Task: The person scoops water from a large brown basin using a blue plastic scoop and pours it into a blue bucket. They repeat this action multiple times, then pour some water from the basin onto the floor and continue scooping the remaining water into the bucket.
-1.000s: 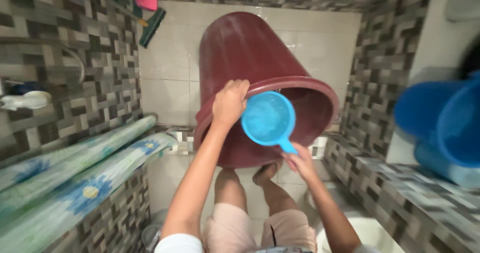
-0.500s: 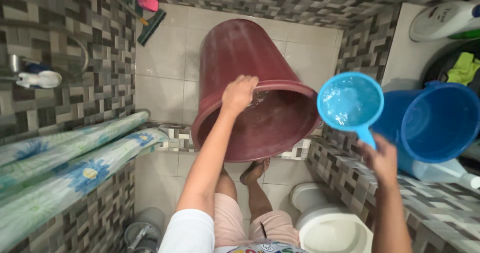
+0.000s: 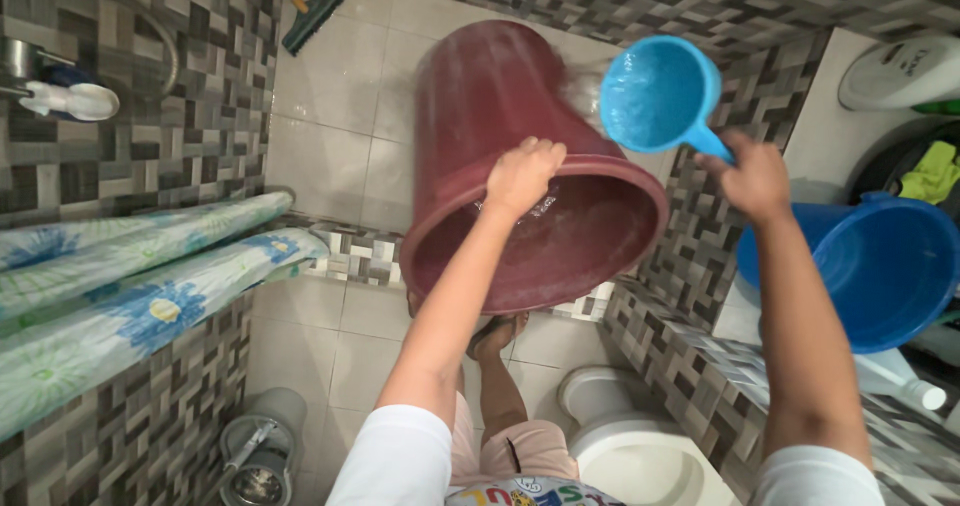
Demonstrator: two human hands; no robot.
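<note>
floor (image 3: 330,156): pale square tiles | maroon bucket (image 3: 500,116) is leaning tilted over the mosaic curb (image 3: 350,251), mouth facing the camera | green squeegee (image 3: 313,18) is lying on the tiles by the far wall | mosaic ledge (image 3: 690,356) on the right is carrying a blue bucket (image 3: 880,276) | white toilet bowl (image 3: 640,446) is sitting below

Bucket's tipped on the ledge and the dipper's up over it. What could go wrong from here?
The maroon bucket leans on the tiled ledge, steadied only by the left hand at its rim; it could slide off. Water flung from the blue dipper in the right hand may wet the floor tiles, which could get slippery.
</note>
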